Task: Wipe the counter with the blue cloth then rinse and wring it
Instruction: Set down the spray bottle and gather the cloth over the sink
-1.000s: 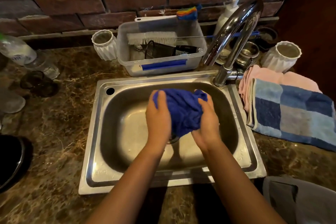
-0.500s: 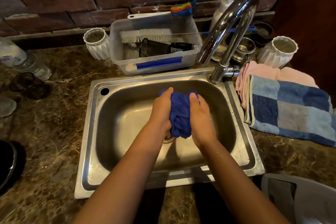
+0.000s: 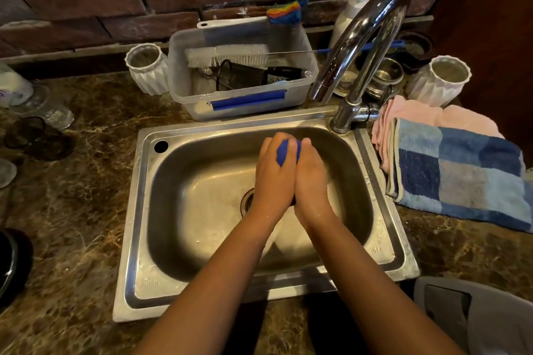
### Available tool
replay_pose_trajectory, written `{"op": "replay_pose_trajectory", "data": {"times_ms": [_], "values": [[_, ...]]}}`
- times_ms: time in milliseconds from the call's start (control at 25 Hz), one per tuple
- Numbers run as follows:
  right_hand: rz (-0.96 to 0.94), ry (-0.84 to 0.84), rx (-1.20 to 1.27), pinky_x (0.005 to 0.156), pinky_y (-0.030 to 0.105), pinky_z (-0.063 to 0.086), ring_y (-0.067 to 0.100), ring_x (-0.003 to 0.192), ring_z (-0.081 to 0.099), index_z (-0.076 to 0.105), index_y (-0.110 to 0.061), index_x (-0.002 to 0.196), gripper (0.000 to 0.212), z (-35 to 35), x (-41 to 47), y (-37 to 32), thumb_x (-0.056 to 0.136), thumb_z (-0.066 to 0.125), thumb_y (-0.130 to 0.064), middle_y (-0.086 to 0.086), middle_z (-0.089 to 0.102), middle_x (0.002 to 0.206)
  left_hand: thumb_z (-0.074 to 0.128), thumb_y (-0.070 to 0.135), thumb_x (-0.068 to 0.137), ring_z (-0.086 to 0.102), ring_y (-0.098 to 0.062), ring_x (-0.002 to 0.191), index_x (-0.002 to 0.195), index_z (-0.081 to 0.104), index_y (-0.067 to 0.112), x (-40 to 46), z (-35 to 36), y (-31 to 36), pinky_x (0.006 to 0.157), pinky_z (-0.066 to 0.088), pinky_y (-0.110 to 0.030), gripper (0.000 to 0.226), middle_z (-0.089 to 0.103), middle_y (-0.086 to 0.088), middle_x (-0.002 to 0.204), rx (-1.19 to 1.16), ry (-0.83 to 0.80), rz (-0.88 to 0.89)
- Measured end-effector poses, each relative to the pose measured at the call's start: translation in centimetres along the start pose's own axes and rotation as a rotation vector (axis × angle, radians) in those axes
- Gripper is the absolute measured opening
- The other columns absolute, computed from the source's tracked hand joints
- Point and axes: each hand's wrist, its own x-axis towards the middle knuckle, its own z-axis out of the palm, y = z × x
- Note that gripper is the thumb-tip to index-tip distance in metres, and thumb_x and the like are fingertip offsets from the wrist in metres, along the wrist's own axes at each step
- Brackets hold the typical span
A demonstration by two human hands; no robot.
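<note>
— Cloth [image 3: 284,152]: where was it?

— Balled up between both hands, over the middle of the sink [image 3: 202,285]. Only a small blue patch showed at the top, between the thumbs.

— How did each grip stand?

— The left hand [image 3: 274,179] and right hand [image 3: 311,179] were both closed around it, palms pressed toward each other, edges touching along the middle. Nothing else was in either.

— Why there, do you think?

— I'd judge this was the wringing step. Holding it above the basin, near the drain [image 3: 248,200], would let squeezed water fall into the sink, not on the bench [image 3: 72,181]. Droplets showed on both wrists.

— Was the tap running?

— No stream was visible from the faucet [image 3: 357,43], whose spout ended behind the hands, toward the wall.

— Anything close by?

— A checked towel [image 3: 458,173] lay on the bench right of the sink, over a pink one, and a clear tub [image 3: 245,101] of brushes sat behind the rim. Both were apart from the hands.

— What remained?

— Probably more squeezing; I couldn't tell how wet it was.
</note>
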Motion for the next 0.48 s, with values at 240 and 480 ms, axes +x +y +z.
{"op": "replay_pose_trajectory", "data": {"times_ms": [240, 480], "values": [[-0.322, -0.108, -0.453, 0.059, 0.014, 0.043, 0.000, 0.067, 0.054, 0.043, -0.022, 0.093, 0.005, -0.5, -0.5, 0.8, 0.096, 0.041, -0.023, -0.006, 0.055, 0.078, 0.039, 0.033, 0.096, 0.049, -0.014, 0.061, 0.071, 0.050, 0.016, 1.6, -0.7, -0.2, 0.060, 0.042, -0.024, 0.032, 0.050, -0.003, 0.063, -0.257, 0.054, -0.600], [-0.466, -0.056, -0.411, 0.099, 0.022, 0.039, 0.009, 0.118, 0.040, 0.041, -0.043, 0.119, 0.034, -1.0, 0.1, 2.3, 0.089, 0.046, -0.029, -0.005, 0.038, 0.128, 0.030, 0.057, 0.091, 0.058, -0.026, 0.112, 0.123, 0.056, 0.010, 0.3, -1.4, 0.1, 0.088, 0.047, -0.035, 0.062, 0.061, -0.015, 0.120, -0.875, -0.095, -0.773]]}}
